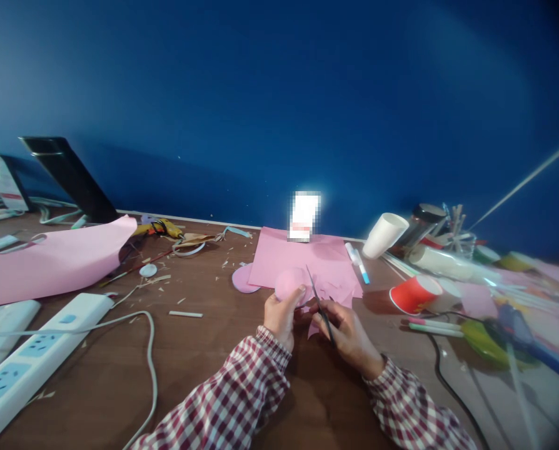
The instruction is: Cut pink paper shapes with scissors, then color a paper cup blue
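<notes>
My left hand [279,314] pinches a rounded pink paper piece [290,284] between thumb and fingers. In my right hand [347,331] is a pair of scissors [324,315], its blades pointing up and away from me beside the right edge of that piece. Whether the blades touch the paper I cannot tell. Behind both hands lies a pink paper sheet [270,256], with pink scraps [333,284] on its right part. Another rounded pink cutout [245,279] rests at the sheet's left edge.
A white power strip [68,331] and its cable [152,356] lie at left, near a large pink sheet [54,259]. At right are a white paper cup [385,234], a red cup [413,294] and markers [357,262]. A blue wall [237,112] stands behind the table.
</notes>
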A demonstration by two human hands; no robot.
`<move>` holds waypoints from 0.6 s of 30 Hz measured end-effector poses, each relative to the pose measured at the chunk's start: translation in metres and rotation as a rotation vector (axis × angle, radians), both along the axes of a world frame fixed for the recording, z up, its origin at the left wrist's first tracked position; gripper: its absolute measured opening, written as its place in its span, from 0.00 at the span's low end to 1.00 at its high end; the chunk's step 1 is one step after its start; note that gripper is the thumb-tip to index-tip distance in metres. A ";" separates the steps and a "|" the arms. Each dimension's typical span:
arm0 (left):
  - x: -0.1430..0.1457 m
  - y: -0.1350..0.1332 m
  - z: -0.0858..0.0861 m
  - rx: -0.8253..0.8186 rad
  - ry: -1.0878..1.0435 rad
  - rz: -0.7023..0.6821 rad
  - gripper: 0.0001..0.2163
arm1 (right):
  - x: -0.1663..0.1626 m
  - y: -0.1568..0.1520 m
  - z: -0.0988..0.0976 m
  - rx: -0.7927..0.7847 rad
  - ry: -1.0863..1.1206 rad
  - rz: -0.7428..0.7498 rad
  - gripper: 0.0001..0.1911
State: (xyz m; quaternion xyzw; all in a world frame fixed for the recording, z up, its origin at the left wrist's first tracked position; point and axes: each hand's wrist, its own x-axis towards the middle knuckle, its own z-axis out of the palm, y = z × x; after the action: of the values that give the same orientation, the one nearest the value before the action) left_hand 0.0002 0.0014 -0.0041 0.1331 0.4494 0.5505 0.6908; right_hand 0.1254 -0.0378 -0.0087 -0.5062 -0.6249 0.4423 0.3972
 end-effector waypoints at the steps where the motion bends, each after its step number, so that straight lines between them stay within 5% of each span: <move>1: 0.000 0.000 0.000 0.002 0.001 0.002 0.18 | 0.000 0.000 0.000 -0.003 -0.001 -0.004 0.11; 18: 0.000 0.001 -0.004 0.018 0.035 -0.004 0.17 | 0.000 0.000 0.000 0.021 -0.028 -0.005 0.10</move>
State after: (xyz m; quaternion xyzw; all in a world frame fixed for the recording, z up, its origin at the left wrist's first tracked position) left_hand -0.0003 0.0027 -0.0084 0.1499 0.4561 0.5507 0.6828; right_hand 0.1259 -0.0380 -0.0086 -0.5094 -0.6338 0.4276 0.3949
